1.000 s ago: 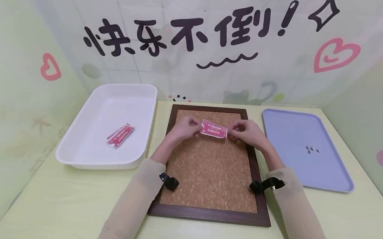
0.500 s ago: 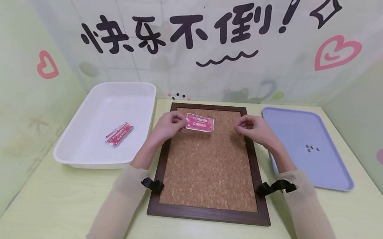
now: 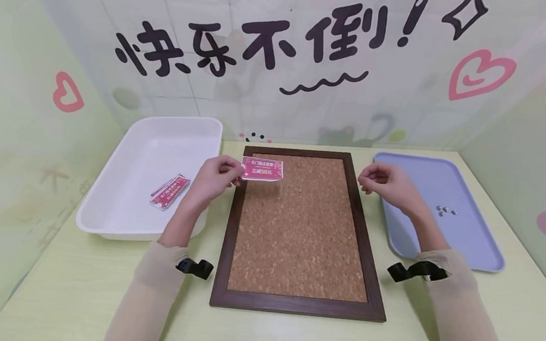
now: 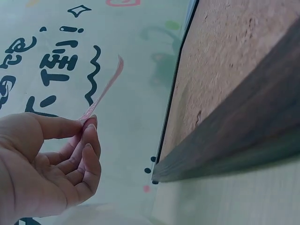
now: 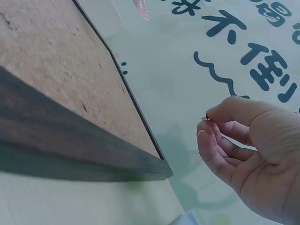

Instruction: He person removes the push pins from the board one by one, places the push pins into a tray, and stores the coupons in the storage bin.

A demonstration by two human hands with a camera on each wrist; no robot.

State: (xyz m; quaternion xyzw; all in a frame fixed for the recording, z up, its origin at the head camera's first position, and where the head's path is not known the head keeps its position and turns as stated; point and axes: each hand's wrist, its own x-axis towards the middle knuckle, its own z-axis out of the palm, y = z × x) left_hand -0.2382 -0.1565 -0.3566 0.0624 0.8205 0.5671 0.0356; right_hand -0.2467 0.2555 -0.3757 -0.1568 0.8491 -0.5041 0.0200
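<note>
My left hand (image 3: 216,176) pinches a pink-and-white paper coupon (image 3: 264,170) by its left end, over the upper left of the cork board (image 3: 304,227). In the left wrist view the coupon (image 4: 108,86) shows nearly edge-on, curving up from between thumb and forefinger. Beyond the board's right side, by the lilac tray's edge, is my right hand (image 3: 391,186). Its thumb and forefinger pinch a small silver thumbtack (image 5: 205,118), the short point sticking out past the fingertips. Dark wooden framing (image 3: 297,306) surrounds the cork.
More pink coupons (image 3: 170,192) lie overlapping in a white plastic bin (image 3: 105,199) on the left. The lilac tray (image 3: 471,247) on the right holds several silver tacks (image 3: 441,211). A printed backdrop (image 3: 260,99) rises behind the pale table (image 3: 258,337).
Both hands have drawn apart. The left carried the coupon leftward from the board's upper middle to its left edge; the right let go of the coupon's other end and moved right, past the frame.
</note>
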